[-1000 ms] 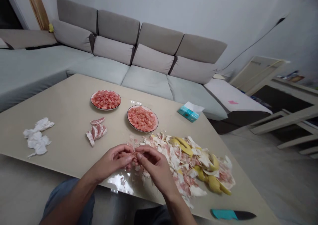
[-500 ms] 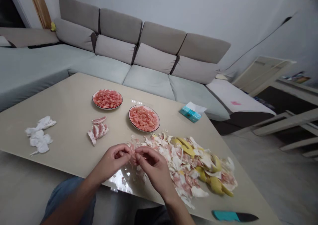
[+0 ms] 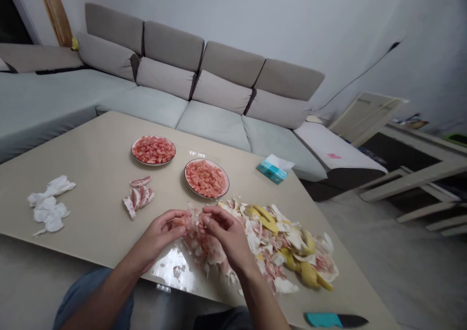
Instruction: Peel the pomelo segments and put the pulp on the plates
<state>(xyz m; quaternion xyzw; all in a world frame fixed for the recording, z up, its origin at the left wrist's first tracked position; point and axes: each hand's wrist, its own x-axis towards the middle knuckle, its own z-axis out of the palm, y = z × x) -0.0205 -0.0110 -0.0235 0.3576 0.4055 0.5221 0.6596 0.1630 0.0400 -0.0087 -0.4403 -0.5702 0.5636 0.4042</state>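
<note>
My left hand [image 3: 160, 233] and my right hand [image 3: 224, 235] meet over the near edge of the beige table [image 3: 91, 165]. Both pinch a pink pomelo segment [image 3: 188, 221] between their fingertips, fingers curled. Under and to the right of my right hand lies a heap of white pith and yellow peel [image 3: 288, 245]. Several unpeeled segments [image 3: 138, 196] lie left of my hands. Two plates of peeled pink flesh stand beyond: the near plate [image 3: 206, 178] and the far plate [image 3: 153, 150].
Crumpled white tissues [image 3: 49, 206] lie at the table's left. A teal tissue pack [image 3: 273, 168] sits near the far right edge. A teal-handled knife [image 3: 333, 320] lies at the near right corner. A grey sofa [image 3: 175, 87] wraps behind the table.
My hands have kept working the segment together, shifting slightly left and away in the picture as my head moved. Nothing on the table has been moved.
</note>
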